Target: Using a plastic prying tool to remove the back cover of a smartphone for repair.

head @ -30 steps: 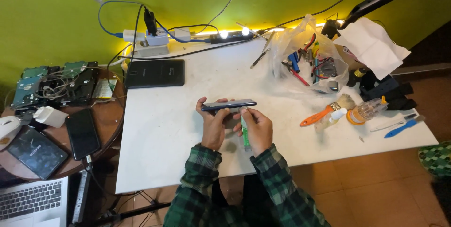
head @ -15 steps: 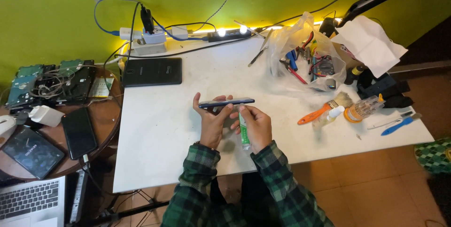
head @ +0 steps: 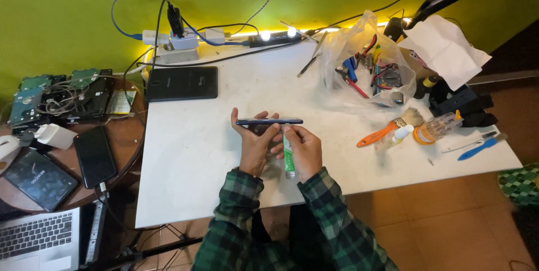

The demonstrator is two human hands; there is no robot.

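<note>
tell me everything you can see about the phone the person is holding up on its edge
The phone is a thin, dark blue-black slab, seen edge-on, so only its narrow side shows, and neither screen nor back can be made out. It is held level above the white table, long side running left to right. The left hand cradles it from below, fingers on its left part. The right hand, which holds a small green and white tube, meets its right end.

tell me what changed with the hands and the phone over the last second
Almost nothing. The left hand keeps the dark phone held on edge above the white table, and the right hand keeps the green-and-white tube pointed up at the phone's edge. Nothing was picked up or let go. The tablet and tool bag stayed put.
</note>
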